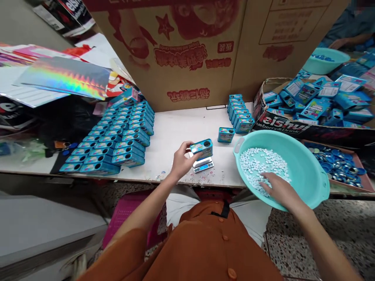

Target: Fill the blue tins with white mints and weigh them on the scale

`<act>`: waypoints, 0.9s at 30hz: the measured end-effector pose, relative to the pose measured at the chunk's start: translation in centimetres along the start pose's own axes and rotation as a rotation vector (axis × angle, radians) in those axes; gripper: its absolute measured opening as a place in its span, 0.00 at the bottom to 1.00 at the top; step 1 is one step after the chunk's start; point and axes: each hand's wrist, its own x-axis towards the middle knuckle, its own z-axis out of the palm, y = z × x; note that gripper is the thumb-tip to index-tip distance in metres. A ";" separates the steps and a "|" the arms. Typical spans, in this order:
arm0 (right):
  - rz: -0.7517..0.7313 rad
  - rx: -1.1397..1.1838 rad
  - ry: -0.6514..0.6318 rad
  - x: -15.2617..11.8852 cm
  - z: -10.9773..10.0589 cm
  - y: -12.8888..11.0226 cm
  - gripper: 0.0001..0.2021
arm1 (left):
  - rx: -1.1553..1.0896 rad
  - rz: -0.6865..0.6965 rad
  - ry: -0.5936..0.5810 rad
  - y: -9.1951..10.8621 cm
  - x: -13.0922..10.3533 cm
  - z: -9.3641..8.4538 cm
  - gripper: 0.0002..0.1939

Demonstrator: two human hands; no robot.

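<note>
At a table [181, 125], a carton [190, 58] bears inverted red Chinese print; a box [283, 125] reads "eishui."
Beside a turquoise basin [306, 171], the left hand [182, 162] grips a tin [202, 148] over a scale [204, 167]; the right hand [279, 190], fingers bent, touches the basin's pellets [277, 160], its hold unclear.

Cardboard box [190, 74] with red print; iridescent sheet [67, 76] at left; magenta stool [129, 203] below

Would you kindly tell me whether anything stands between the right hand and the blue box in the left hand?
Yes, the basin's left rim: the right hand reaches inside it, and the blue box, in the left hand, is outside. Nothing else visible stands between.
</note>
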 end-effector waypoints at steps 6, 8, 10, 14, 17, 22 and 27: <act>-0.113 0.069 0.002 6.2 0.7 -1.4 0.27 | -0.037 -0.068 0.161 -2.2 -2.7 -0.2 0.18; -0.077 0.210 0.034 7.5 1.5 -2.5 0.24 | -0.032 -0.036 0.196 -2.5 -3.2 -0.3 0.18; -0.033 0.319 0.043 8.1 2.6 -3.5 0.20 | -0.023 0.022 0.195 -2.5 -3.7 -0.5 0.18; 0.069 0.457 0.006 7.5 4.2 -4.5 0.16 | -0.001 0.152 0.124 -1.5 -4.4 -0.6 0.18; 0.146 0.601 -0.053 6.6 4.2 -4.7 0.15 | -0.006 0.238 0.084 -0.5 -4.5 -0.2 0.18; 0.285 0.899 -0.145 5.7 2.2 -5.6 0.20 | -0.059 0.263 0.038 1.8 -4.0 1.0 0.18; 0.392 1.298 -0.145 4.8 -1.1 -6.0 0.21 | -0.117 0.290 -0.028 4.4 -3.6 2.7 0.18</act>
